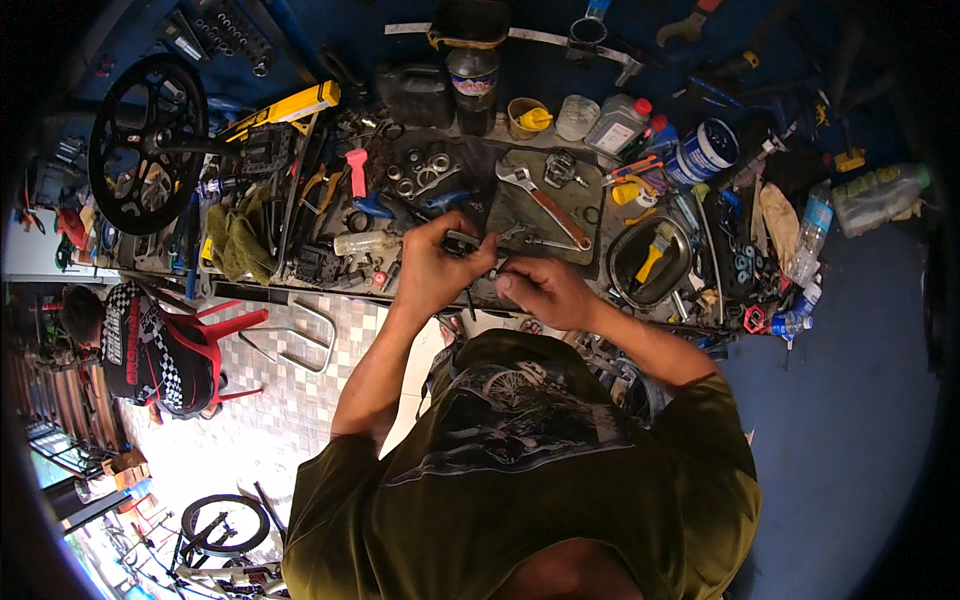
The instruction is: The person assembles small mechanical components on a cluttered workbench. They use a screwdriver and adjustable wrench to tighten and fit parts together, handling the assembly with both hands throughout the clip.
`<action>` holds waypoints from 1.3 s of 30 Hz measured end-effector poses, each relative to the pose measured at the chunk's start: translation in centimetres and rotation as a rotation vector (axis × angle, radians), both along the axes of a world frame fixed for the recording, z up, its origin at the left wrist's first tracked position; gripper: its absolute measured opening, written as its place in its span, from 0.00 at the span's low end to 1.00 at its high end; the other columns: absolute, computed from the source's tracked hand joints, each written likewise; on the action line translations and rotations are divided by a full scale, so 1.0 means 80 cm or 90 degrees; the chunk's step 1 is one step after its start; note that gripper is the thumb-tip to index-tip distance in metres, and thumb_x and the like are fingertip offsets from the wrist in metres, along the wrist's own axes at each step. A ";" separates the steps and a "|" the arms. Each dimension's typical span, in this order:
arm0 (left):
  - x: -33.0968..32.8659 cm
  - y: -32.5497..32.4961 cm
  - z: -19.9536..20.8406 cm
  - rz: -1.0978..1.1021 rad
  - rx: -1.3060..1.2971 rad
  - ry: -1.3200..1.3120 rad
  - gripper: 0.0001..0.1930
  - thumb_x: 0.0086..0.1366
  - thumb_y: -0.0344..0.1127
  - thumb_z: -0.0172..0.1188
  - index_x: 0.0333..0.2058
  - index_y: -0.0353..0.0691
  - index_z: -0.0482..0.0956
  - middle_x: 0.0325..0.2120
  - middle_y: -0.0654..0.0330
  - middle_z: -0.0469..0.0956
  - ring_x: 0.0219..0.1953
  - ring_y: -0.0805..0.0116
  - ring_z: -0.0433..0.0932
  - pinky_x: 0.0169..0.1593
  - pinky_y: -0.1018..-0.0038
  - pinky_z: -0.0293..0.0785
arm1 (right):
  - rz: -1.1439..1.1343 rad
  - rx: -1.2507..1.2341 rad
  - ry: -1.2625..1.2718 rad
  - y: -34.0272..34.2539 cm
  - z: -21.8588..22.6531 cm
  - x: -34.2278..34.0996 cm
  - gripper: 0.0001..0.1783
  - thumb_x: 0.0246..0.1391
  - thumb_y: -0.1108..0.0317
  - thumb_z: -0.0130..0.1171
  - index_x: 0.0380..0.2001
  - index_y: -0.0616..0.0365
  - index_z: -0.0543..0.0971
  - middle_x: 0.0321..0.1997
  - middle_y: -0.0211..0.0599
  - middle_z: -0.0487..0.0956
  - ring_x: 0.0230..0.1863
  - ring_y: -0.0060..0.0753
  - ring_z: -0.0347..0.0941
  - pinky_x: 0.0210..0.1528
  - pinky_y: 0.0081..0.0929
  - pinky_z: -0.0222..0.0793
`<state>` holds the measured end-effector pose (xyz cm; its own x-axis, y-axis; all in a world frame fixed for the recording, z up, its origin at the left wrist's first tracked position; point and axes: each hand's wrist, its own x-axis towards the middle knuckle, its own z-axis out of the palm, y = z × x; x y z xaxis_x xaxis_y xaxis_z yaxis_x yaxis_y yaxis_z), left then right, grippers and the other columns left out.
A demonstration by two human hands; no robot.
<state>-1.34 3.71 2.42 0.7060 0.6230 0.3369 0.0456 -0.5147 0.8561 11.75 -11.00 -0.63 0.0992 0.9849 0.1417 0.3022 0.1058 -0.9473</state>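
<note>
My left hand (440, 268) is closed around a small grey metal part (461, 242) at the front of the cluttered workbench. Just to its right, my right hand (550, 292) has its thumb and fingers pinched together; whatever lies between them is too small to make out. A thin dark rod (470, 300) points down below the two hands. Beyond them, an adjustable wrench (553, 212) with an orange handle rests on a dark flat mat (590, 180). A smaller wrench (545, 242) lies nearer my fingers, and a metal pedal-like piece (562, 168) sits farther back.
On the right, a metal pan (615, 262) holds a yellow brush (655, 255). A pink-handled tool (357, 172) and a clear bottle (365, 243) lie left. Bottles and a blue-white tub (708, 150) line the back. A person (160, 345) sits on a red chair (210, 335).
</note>
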 end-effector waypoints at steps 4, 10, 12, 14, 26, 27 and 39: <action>0.000 0.002 0.002 -0.056 0.063 -0.060 0.10 0.50 0.30 0.70 0.23 0.34 0.76 0.17 0.57 0.77 0.21 0.73 0.75 0.27 0.75 0.71 | 0.134 -0.371 0.959 -0.005 -0.016 -0.011 0.17 0.65 0.50 0.45 0.27 0.50 0.67 0.18 0.18 0.61 0.16 0.14 0.58 0.19 0.14 0.54; -0.002 0.004 0.002 -0.042 0.038 -0.025 0.10 0.50 0.30 0.70 0.23 0.34 0.76 0.18 0.56 0.77 0.22 0.73 0.76 0.28 0.75 0.71 | -0.029 -0.322 0.579 -0.008 -0.008 -0.016 0.17 0.63 0.53 0.51 0.29 0.55 0.71 0.21 0.25 0.65 0.17 0.22 0.63 0.19 0.20 0.58; -0.003 0.004 -0.003 -0.030 0.006 -0.001 0.11 0.50 0.32 0.70 0.24 0.33 0.77 0.19 0.55 0.78 0.22 0.74 0.75 0.28 0.75 0.71 | -0.091 -0.008 -0.004 -0.004 -0.007 -0.013 0.14 0.60 0.57 0.56 0.29 0.57 0.73 0.23 0.30 0.67 0.20 0.27 0.66 0.20 0.24 0.63; -0.004 0.004 -0.008 -0.017 -0.023 0.028 0.11 0.51 0.33 0.70 0.26 0.32 0.78 0.20 0.54 0.79 0.23 0.76 0.74 0.29 0.74 0.71 | -0.077 0.165 -0.466 -0.003 0.008 -0.005 0.12 0.54 0.62 0.62 0.31 0.59 0.75 0.27 0.37 0.68 0.26 0.38 0.71 0.26 0.32 0.70; -0.043 0.013 -0.020 0.036 -0.032 -0.009 0.12 0.52 0.34 0.71 0.24 0.34 0.76 0.18 0.62 0.75 0.25 0.82 0.70 0.29 0.78 0.69 | 0.037 -0.267 0.355 0.014 -0.015 -0.038 0.15 0.64 0.55 0.48 0.28 0.53 0.71 0.20 0.24 0.65 0.21 0.19 0.62 0.21 0.20 0.58; -0.047 0.015 -0.021 0.038 -0.024 -0.017 0.12 0.52 0.34 0.71 0.24 0.34 0.76 0.18 0.62 0.75 0.25 0.82 0.70 0.29 0.77 0.69 | 0.041 -0.300 0.416 0.018 -0.015 -0.041 0.16 0.65 0.55 0.47 0.28 0.53 0.70 0.20 0.23 0.65 0.20 0.17 0.61 0.20 0.19 0.56; -0.147 0.038 -0.089 0.288 -0.452 -0.071 0.10 0.59 0.38 0.67 0.27 0.37 0.80 0.19 0.68 0.74 0.23 0.85 0.65 0.26 0.82 0.61 | 0.057 0.007 -0.414 0.101 0.000 -0.048 0.24 0.54 0.48 0.61 0.46 0.53 0.74 0.36 0.35 0.75 0.29 0.39 0.75 0.31 0.34 0.70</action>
